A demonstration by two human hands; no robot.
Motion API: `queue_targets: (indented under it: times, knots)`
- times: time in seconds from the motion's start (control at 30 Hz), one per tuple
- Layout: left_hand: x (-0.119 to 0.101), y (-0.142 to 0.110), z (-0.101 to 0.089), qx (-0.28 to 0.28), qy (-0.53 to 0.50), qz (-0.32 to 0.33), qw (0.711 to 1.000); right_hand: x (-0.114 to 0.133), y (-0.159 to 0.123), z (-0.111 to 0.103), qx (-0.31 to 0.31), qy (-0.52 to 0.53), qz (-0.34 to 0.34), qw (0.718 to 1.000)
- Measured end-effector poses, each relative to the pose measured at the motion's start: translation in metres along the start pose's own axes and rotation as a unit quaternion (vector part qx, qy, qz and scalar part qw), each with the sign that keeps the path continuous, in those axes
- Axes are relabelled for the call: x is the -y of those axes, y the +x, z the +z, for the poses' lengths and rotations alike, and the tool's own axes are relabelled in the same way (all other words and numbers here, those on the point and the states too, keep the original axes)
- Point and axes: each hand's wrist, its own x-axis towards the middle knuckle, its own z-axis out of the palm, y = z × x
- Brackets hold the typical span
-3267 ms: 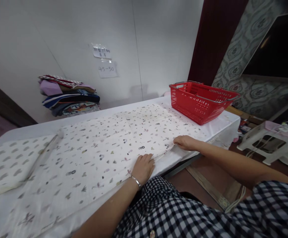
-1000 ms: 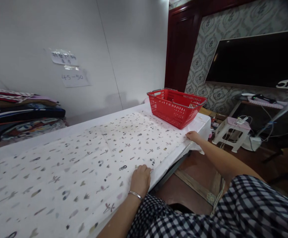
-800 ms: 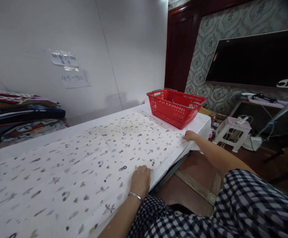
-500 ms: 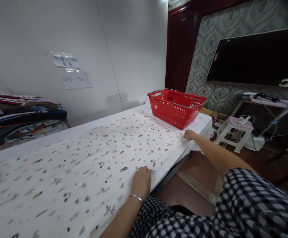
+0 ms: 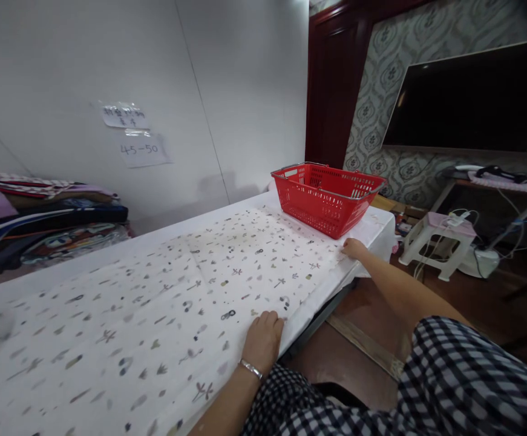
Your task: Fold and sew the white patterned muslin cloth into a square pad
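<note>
A white cloth [image 5: 190, 284] printed with small dark motifs lies spread flat along the long table. My left hand [image 5: 263, 339], with a thin bracelet at the wrist, rests on the cloth's near edge with its fingers curled over the hem. My right hand [image 5: 353, 247] reaches far to the right and presses on the cloth's right corner, fingers bent down onto the fabric. Whether either hand pinches the hem or only presses on it is hard to see.
A red plastic basket [image 5: 327, 195] stands on the table's right end, just beyond my right hand. A pile of folded fabrics [image 5: 40, 224] sits at the far left against the wall. A white stool [image 5: 435, 239] and cables are on the floor at right.
My right hand has slid along the near edge from beside the left hand out to the cloth's right corner. The view has turned to the right. The left hand has stayed on the hem.
</note>
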Motion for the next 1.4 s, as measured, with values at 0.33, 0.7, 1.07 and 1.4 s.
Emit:
queue_targets:
  times: [0.33,0.7,1.07,1.4]
  knots:
    - [-0.002,-0.002,0.0,-0.017,-0.037,-0.025,0.999,0.036,-0.012,-0.013,-0.053,-0.004,-0.127,0.991]
    - [-0.005,-0.006,0.011,-0.036,-0.053,-0.038,0.997,0.079,-0.015,0.043,-0.012,-0.011,-0.199,0.98]
    - [-0.002,-0.017,0.015,-0.067,-0.095,-0.028,0.993,0.079,-0.016,0.047,-0.021,-0.046,-0.165,0.985]
    - [-0.005,-0.056,0.009,-0.102,0.024,-0.034,0.994,0.085,-0.01,0.083,-0.114,-0.076,-0.406,0.904]
